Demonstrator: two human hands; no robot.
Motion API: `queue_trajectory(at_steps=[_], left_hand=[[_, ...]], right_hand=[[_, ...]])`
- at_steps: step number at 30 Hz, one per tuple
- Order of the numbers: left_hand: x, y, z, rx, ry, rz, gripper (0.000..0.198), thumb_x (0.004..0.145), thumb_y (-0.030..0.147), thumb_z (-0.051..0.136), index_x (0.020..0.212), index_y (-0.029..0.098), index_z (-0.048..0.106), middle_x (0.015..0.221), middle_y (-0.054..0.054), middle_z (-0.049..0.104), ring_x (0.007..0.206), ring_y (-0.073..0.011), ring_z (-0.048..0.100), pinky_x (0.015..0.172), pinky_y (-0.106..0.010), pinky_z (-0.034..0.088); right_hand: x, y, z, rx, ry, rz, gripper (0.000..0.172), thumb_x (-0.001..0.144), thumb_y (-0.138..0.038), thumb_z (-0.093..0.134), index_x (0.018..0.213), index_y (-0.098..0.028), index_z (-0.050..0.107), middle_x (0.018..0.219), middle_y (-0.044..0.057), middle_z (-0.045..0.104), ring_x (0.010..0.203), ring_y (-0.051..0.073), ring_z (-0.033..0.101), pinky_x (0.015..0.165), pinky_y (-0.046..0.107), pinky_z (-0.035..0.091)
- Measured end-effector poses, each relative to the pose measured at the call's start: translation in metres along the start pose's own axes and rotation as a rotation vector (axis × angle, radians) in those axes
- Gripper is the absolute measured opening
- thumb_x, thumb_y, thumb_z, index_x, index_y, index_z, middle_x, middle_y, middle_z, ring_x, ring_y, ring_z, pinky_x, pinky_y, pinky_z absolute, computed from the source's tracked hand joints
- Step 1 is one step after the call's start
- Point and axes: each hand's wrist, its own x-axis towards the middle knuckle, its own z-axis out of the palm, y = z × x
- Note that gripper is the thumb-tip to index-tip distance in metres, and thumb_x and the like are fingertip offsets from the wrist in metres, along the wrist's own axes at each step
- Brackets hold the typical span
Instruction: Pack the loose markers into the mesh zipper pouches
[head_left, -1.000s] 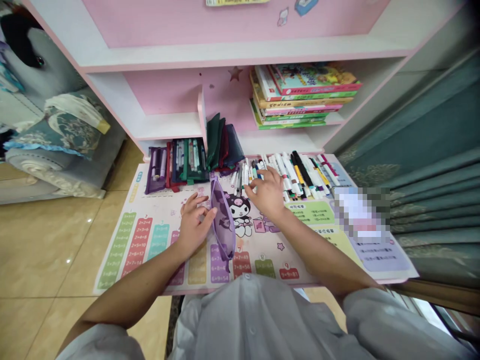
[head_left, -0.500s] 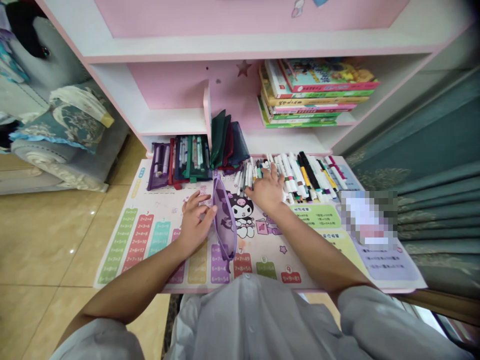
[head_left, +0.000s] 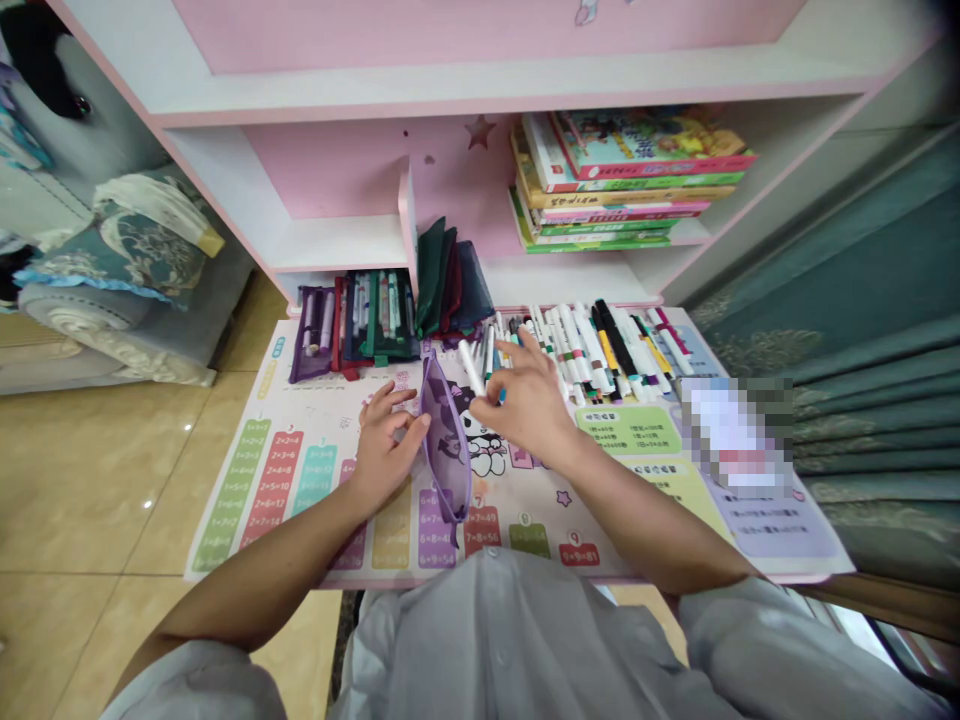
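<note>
A purple mesh zip pouch (head_left: pixel 448 465) stands with its mouth open at the middle of the desk. My left hand (head_left: pixel 388 440) is at its left edge, thumb against the rim and the other fingers loosely curled outside. A white marker pen (head_left: pixel 471 367) is pinched between the thumb and fingers of my right hand (head_left: pixel 529 400), tilted just right of the pouch's upper end. Behind that hand lies a spread row of marker pens (head_left: pixel 577 345), mostly white with some black and yellow ones. The hand covers part of the row.
Filled mesh pouches (head_left: pixel 382 315) lie at the back left, beside upright dark mesh pouches (head_left: pixel 450 280). A stack of books (head_left: pixel 622 190) sits on the shelf above. A blurred-out object (head_left: pixel 735 435) lies at the right on the printed desk mat (head_left: pixel 645 540). Curtains hang at the right.
My right hand has lifted from the pen row with a white marker pen and moved slightly left and nearer to the pouch. My left hand has stayed at the pouch's edge.
</note>
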Motion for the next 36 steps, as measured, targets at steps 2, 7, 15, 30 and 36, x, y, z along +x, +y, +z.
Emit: queue_trajectory(at_steps=[2, 7, 15, 30, 36], left_hand=[[0.000, 0.001, 0.000, 0.008, 0.002, 0.007, 0.035, 0.090, 0.037, 0.059, 0.058, 0.021, 0.059, 0.121, -0.007, 0.069, 0.138, -0.0299, 0.044, 0.114, -0.059, 0.033], [0.001, 0.001, 0.000, 0.027, 0.005, 0.012, 0.034, 0.091, 0.037, 0.057, 0.061, 0.022, 0.063, 0.120, -0.006, 0.069, 0.137, -0.0290, 0.046, 0.115, -0.057, 0.035], [0.000, -0.002, 0.002, 0.030, 0.026, 0.033, 0.033, 0.091, 0.036, 0.057, 0.061, 0.021, 0.059, 0.119, -0.006, 0.069, 0.135, -0.0283, 0.048, 0.113, -0.056, 0.037], [0.000, -0.003, 0.000, 0.014, 0.002, 0.009, 0.036, 0.090, 0.038, 0.058, 0.059, 0.021, 0.058, 0.120, -0.007, 0.069, 0.136, -0.0288, 0.047, 0.114, -0.057, 0.036], [0.000, -0.001, 0.000, 0.003, -0.001, -0.002, 0.035, 0.090, 0.039, 0.058, 0.060, 0.021, 0.058, 0.119, -0.008, 0.069, 0.136, -0.0300, 0.046, 0.113, -0.059, 0.035]], right_hand=[[-0.014, -0.016, -0.002, 0.044, -0.097, -0.069, 0.018, 0.067, -0.022, 0.068, 0.051, -0.018, 0.060, 0.143, 0.013, 0.056, 0.146, 0.040, 0.031, 0.112, 0.067, 0.027], [-0.030, -0.036, 0.010, 0.015, -0.235, -0.125, 0.014, 0.069, -0.022, 0.067, 0.056, -0.017, 0.065, 0.147, 0.018, 0.052, 0.145, 0.042, 0.032, 0.114, 0.067, 0.022], [-0.026, -0.038, 0.039, -0.084, -0.397, -0.133, 0.024, 0.079, -0.030, 0.064, 0.090, -0.012, 0.077, 0.150, 0.024, 0.046, 0.151, 0.044, 0.017, 0.116, 0.070, 0.019], [0.026, 0.029, 0.031, -0.150, 0.124, 0.083, 0.023, 0.082, -0.033, 0.068, 0.068, -0.016, 0.073, 0.141, 0.016, 0.056, 0.146, 0.041, 0.029, 0.113, 0.062, 0.031], [0.032, 0.038, 0.052, -0.304, 0.047, 0.103, 0.035, 0.086, -0.044, 0.063, 0.087, -0.012, 0.076, 0.146, 0.021, 0.049, 0.148, 0.045, 0.022, 0.112, 0.069, 0.025]])
